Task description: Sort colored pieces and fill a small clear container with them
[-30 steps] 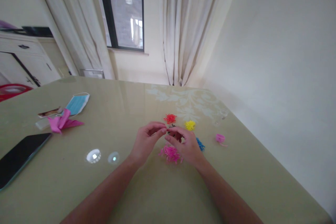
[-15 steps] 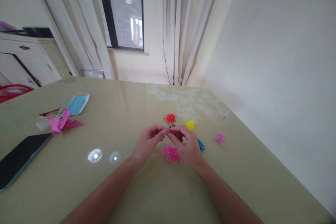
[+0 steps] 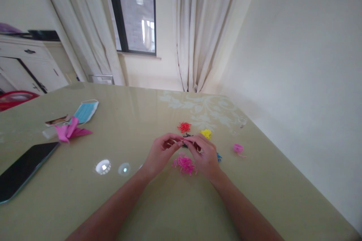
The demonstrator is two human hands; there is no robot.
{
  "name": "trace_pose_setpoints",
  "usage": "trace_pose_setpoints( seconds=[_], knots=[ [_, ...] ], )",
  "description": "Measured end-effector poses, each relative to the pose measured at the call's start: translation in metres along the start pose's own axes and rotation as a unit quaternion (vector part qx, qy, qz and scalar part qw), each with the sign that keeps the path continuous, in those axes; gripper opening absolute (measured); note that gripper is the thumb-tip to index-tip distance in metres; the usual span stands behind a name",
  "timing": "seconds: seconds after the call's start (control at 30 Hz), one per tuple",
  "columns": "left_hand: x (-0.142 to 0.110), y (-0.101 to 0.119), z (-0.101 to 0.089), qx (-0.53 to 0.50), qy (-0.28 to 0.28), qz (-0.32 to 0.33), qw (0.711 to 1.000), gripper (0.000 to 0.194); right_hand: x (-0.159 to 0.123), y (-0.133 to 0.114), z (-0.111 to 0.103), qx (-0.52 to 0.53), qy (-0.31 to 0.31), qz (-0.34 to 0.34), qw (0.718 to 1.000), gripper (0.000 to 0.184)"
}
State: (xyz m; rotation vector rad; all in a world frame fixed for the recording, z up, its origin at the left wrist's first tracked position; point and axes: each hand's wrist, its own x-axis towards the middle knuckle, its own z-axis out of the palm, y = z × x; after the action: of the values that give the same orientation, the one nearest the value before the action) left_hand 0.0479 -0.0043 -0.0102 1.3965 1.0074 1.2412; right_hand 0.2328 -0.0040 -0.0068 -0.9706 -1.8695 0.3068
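My left hand (image 3: pixel 163 153) and my right hand (image 3: pixel 206 155) meet fingertip to fingertip above the table, each closed in a pinch. What they pinch is too small to make out. Behind the fingertips lies a small black heap of thin pieces (image 3: pixel 186 135), partly hidden. A pink heap of thin curly strands (image 3: pixel 185 164) sits just below the hands. Farther back is a red heap (image 3: pixel 184 127). A yellow heap (image 3: pixel 206 133) lies beyond my right hand, and a blue heap (image 3: pixel 219 157) is mostly covered by it.
A pink coiled piece (image 3: pixel 238 148) lies at the right, with a clear round item (image 3: pixel 242 120) behind it. To the left are a black phone (image 3: pixel 26 167), a folded pink paper shape (image 3: pixel 70 131) and a blue face mask (image 3: pixel 85 112). A wall borders the table's right edge.
Both hands keep their pinch and have shifted slightly. More of the black heap shows behind the fingertips, and less of the blue heap shows beside my right hand.
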Motion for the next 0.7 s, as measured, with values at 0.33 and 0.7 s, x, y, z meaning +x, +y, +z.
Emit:
trace_pose_setpoints(
  seconds=[0.33, 0.7],
  knots=[
    [0.0005, -0.0044, -0.0001, 0.0, 0.012, 0.004, 1.0, 0.031, -0.0004, -0.0001, 0.0008, -0.003, -0.001, -0.002, 1.0, 0.015],
    [-0.004, 0.0027, 0.0025, -0.166, -0.045, -0.08, 0.982, 0.032, 0.0032, -0.0091, -0.0035, 0.127, -0.014, 0.063, 0.99, 0.016]
  ],
)
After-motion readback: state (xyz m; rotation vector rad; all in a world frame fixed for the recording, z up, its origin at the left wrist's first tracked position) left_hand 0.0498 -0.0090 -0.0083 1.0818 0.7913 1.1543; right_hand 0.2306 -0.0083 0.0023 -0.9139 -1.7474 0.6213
